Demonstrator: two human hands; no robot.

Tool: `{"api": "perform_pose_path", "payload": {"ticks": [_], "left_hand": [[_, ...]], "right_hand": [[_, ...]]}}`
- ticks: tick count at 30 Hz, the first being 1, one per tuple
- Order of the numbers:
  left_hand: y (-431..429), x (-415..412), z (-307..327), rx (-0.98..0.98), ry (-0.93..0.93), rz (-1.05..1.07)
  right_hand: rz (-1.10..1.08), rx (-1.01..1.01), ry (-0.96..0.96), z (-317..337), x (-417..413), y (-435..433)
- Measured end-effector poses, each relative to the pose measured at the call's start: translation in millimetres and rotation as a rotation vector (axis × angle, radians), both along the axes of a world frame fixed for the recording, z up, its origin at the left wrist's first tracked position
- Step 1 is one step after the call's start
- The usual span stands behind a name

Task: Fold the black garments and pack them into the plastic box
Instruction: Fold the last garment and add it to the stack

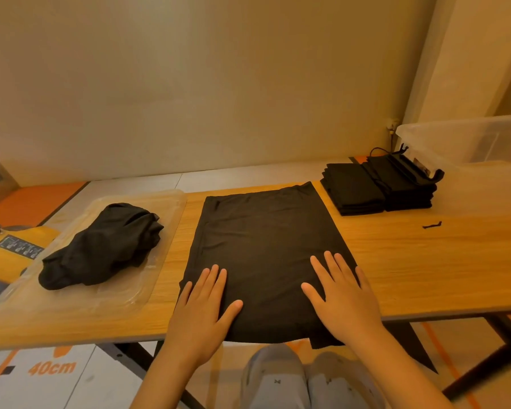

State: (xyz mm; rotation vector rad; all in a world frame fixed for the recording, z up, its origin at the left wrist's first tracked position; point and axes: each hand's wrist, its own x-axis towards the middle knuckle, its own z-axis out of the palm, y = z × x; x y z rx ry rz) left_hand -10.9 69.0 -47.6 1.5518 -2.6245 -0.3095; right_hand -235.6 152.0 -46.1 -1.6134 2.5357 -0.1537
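Note:
A black garment (263, 231) lies spread flat on the wooden table (425, 261), its near edge hanging over the table's front. My left hand (202, 305) presses flat on its near left part, fingers straight. My right hand (341, 293) presses flat on its near right part. A crumpled pile of black garments (104, 246) sits on a clear plastic lid (160, 208) at the left. Two stacks of folded black garments (378, 184) stand at the back right, beside the clear plastic box (466, 140).
A small black scrap (432, 225) lies on the table right of the garment. A yellow device with knobs (12, 246) sits past the table's left end. My knees (307, 379) are under the front edge. A wall stands behind the table.

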Motion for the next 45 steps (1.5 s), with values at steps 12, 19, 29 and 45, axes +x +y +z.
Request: {"api": "perform_pose_path", "payload": {"ticks": [12,19,29,45], "left_hand": [[-98,-77,8,0.011,-0.029,-0.172],[-122,-34,2,0.051,-0.067,0.018],[-174,-116,16,-0.011,-0.018,-0.147],[-221,-112,-8,-0.063,-0.008,-0.075]], "right_hand": [[0.358,-0.012,-0.012,8,-2,-117],[0.022,0.048,0.007,1,-85,-104],[0.456,-0.076,0.051,9,-42,-185],[0.28,0.033,0.018,0,-94,-227]]}}
